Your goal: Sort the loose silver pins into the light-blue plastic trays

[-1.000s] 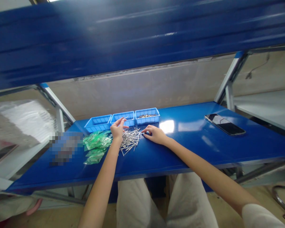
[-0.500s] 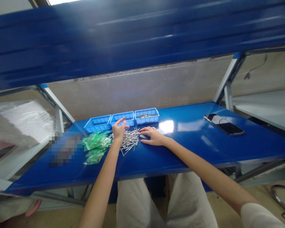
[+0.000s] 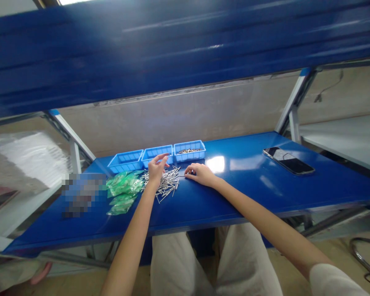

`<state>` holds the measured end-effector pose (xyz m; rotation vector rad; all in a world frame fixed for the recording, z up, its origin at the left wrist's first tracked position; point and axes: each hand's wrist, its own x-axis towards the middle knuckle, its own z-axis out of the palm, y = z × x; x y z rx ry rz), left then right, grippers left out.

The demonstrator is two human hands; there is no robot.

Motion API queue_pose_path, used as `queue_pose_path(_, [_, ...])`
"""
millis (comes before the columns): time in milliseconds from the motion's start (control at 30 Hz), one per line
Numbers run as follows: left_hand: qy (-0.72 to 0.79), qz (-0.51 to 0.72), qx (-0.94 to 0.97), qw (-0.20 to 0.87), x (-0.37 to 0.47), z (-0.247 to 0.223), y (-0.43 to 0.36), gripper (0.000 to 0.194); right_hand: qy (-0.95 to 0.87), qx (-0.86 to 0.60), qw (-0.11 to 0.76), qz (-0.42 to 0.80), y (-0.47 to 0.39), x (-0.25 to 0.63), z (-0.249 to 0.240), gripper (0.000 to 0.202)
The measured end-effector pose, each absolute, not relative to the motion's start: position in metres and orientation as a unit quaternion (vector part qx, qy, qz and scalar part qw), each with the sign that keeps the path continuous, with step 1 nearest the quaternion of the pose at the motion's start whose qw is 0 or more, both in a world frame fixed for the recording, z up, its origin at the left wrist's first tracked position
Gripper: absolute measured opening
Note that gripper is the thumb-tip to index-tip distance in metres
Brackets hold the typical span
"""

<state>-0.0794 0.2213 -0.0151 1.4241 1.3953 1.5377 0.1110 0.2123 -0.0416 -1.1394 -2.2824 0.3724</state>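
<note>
A loose pile of thin silvery metal pins [image 3: 168,183] lies on the blue table. My left hand [image 3: 156,167] is over the pile's left side, in front of the middle blue bin [image 3: 146,155]; its fingers are bent together, and anything between them is too small to make out. At the pile's right edge, my right hand [image 3: 200,174] pinches one metal pin [image 3: 181,176] that points left. The right blue bin [image 3: 189,156] holds several similar pins. Green plastic bags [image 3: 123,185] lie left of the pile.
A left blue bin [image 3: 125,166] stands behind the bags. A phone [image 3: 288,160] lies at the right of the table [image 3: 234,197]. A blurred-out patch covers something at the left. A blue shelf [image 3: 172,53] hangs overhead between metal supports.
My right hand has closed from spread fingers into a pinch on a pin, slightly apart from the pile. My left hand's fingers have shifted slightly right and drawn together.
</note>
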Motion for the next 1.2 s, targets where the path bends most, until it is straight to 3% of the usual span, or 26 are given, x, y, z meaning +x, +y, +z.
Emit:
queue_pose_path(167, [0.497,0.520,0.611,0.331,-0.074,-0.016,0.218,0.034,-0.820,-0.446,0.318,0.164,0.215,0.110,-0.044,0.013])
queue_pose_path(500, [0.464,0.429,0.724,0.277,-0.067,-0.013,0.209,0.020,-0.719,-0.421,0.507,0.220,0.214,0.104,-0.037,0.021])
queue_pose_path(867, [0.488,0.486,0.674,0.268,-0.068,-0.016,0.215,0.025,-0.761,-0.450,0.434,0.171,0.212,0.105,-0.039,0.027])
queue_pose_path(1200, [0.423,0.408,0.751,0.302,-0.067,-0.013,0.208,0.020,-0.717,-0.414,0.513,0.226,0.208,0.101,-0.033,0.025])
